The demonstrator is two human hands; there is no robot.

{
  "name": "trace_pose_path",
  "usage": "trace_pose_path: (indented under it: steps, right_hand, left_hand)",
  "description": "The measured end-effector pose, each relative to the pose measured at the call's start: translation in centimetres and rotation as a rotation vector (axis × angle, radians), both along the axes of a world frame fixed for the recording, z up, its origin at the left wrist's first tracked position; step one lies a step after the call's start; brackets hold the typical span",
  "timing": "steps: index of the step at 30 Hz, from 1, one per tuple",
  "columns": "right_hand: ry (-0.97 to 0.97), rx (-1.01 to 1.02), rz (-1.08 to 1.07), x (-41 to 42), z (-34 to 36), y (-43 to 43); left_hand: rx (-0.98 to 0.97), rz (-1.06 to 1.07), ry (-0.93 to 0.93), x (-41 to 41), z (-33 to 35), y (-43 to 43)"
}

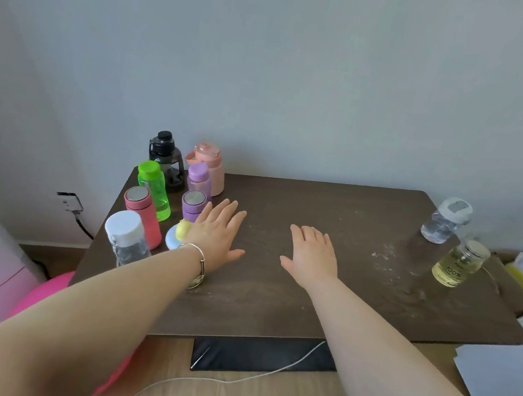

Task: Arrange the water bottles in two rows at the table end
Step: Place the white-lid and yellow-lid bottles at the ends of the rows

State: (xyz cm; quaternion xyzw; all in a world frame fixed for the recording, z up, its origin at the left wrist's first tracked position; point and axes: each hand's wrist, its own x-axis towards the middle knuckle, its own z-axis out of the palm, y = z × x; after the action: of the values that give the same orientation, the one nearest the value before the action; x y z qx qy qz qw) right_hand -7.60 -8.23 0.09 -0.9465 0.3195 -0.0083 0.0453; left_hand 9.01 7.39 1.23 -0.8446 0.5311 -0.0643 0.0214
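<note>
**Bottles on the table: two strays left, risks and blind spots**

- Table (293, 271): dark top, landmark for all entries. Eight bottles stand in two rows at its left end; two stand at its far right corner, well apart from the rows. Judged: task mostly done, the two strays outstanding.
- Left hand (216, 235): flat on the table, fingers spread, holding nothing, just beside the right-hand row. Risk: a sideways sweep could knock the purple bottle (192, 208) or the blue bottle with a yellow knob (178, 235) into their neighbours.
- Right hand (313, 254): flat, spread, empty, at the table's middle.
- Black bottle (165, 157) and pink jug (208, 165): far left end, against the wall.
- Green bottle (153, 189), red bottle (142, 218), clear white-capped bottle (125, 238): left row, close to the table's left edge. Risk: a nudge could tip one off.
- Lilac bottle (200, 178): right row, in front of the pink jug.
- Clear bottle with grey-white lid (444, 223) and yellow-tinted jar (458, 263): far right corner. Risk: the jar stands near the right edge; a long reach could push it over.
- Hard to make out: the blue bottle's body is hidden behind the left wrist; the label print is blurred; whether any bottle holds liquid cannot be told.
</note>
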Motion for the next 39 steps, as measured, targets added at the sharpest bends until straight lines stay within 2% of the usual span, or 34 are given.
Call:
trace_pose_path:
  steps: [7,18,34,39]
  right_hand:
    - [-0.005,-0.033,-0.100,-10.2,1.4,-9.0]
    - [-0.019,0.001,-0.362,-22.8,1.3,-18.2]
    - [-0.062,0.072,-0.735,-25.6,-0.9,-26.9]
    - [-0.055,0.124,-0.785,-25.2,-1.9,-29.4]
  left_hand:
    - [0.058,-0.008,-0.013,-7.9,0.5,-10.5]
    - [0.115,-0.164,-0.034,-16.8,0.0,-23.2]
    - [0.105,-0.409,0.048,-15.7,-2.4,-38.3]
    - [0.106,-0.450,0.054,-15.2,-2.7,-42.2]
